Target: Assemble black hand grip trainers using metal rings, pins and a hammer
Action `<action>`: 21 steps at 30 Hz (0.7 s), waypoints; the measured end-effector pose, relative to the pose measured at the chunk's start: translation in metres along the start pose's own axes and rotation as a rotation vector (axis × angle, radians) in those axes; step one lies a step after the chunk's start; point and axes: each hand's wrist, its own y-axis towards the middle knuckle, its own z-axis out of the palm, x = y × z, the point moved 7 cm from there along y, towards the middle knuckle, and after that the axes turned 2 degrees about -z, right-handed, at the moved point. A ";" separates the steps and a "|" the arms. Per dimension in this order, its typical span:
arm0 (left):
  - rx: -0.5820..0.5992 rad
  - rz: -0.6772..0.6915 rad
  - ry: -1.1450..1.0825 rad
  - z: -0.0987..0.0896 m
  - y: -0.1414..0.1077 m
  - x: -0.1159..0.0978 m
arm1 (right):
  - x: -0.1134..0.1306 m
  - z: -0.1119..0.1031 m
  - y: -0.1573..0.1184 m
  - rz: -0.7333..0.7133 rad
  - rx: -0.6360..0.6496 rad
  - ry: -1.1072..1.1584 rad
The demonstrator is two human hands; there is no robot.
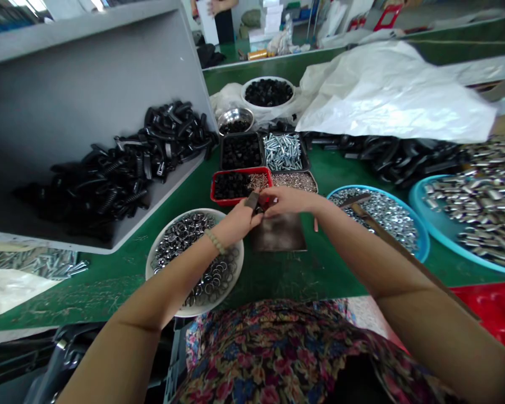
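My left hand [240, 220], with a beaded bracelet [215, 241] at the wrist, is closed on a small part with a flat greyish piece [251, 200] sticking up. My right hand [285, 201] meets it fingertip to fingertip, pinching at the same small part, which the fingers mostly hide. Both hands are over the near edge of a red tray [212, 193] with black pieces and small pins. Below them a dark metal plate [280, 233] lies on the green table [273, 278]. A white bowl [152, 275] of metal rings stands under my left forearm.
A grey bin [88, 67] of black handle-like parts tilts at left. Behind the red tray are black trays of black pieces and silver bolts [283, 151]. At right stand blue basins [423, 247] of metal parts; a long bar [374, 227] lies across one. White sheeting [387, 90] covers black parts.
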 end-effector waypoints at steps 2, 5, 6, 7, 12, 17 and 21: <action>0.034 0.007 0.139 0.004 0.005 0.001 | -0.006 -0.015 0.021 0.024 0.089 -0.178; 0.083 0.092 0.359 0.031 0.002 -0.005 | -0.015 -0.033 0.046 0.127 -0.153 -0.605; 0.105 0.149 0.422 0.044 0.000 -0.007 | -0.016 -0.034 0.051 0.155 -0.230 -0.722; 0.127 0.213 0.471 0.058 -0.002 -0.009 | -0.018 -0.030 0.057 0.169 -0.271 -0.796; 0.134 0.321 0.458 0.091 -0.002 0.001 | -0.024 -0.017 0.070 0.140 -0.291 -0.842; 0.017 0.160 0.357 0.076 -0.004 0.009 | -0.024 -0.031 0.051 0.174 -0.390 -0.798; 0.002 0.028 0.295 0.076 -0.001 0.012 | -0.029 -0.031 0.000 0.214 -0.537 -0.506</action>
